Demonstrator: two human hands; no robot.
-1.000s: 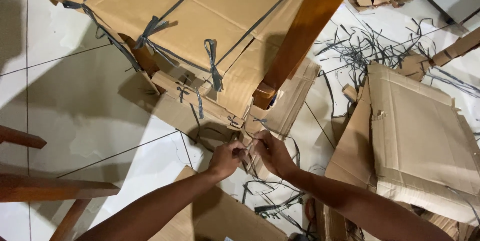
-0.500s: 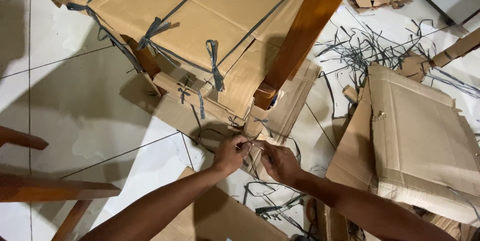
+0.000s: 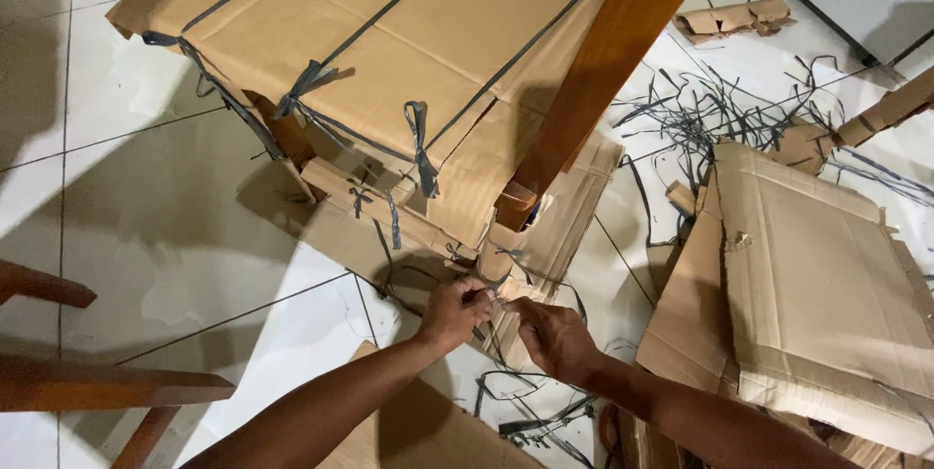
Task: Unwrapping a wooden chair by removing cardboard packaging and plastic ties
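Observation:
A large cardboard-wrapped piece of furniture [image 3: 389, 51] lies on the white tiled floor, bound with grey plastic straps [image 3: 418, 143]. A bare wooden leg [image 3: 603, 70] sticks out of the wrapping. My left hand [image 3: 455, 313] and my right hand [image 3: 550, 338] meet at the lower edge of the wrapping. Both pinch a thin grey strap [image 3: 491, 302] against a cardboard strip there. What lies under my fingers is hidden.
Loose cardboard sheets [image 3: 808, 284] are piled at the right, with a tangle of cut grey straps [image 3: 710, 119] behind them. Dark wooden furniture parts [image 3: 88, 381] lie at the lower left. More cardboard [image 3: 438, 430] lies under my forearms.
Both hands have stayed at the same knot of strap and cardboard, with only small finger shifts. The view has moved slightly.

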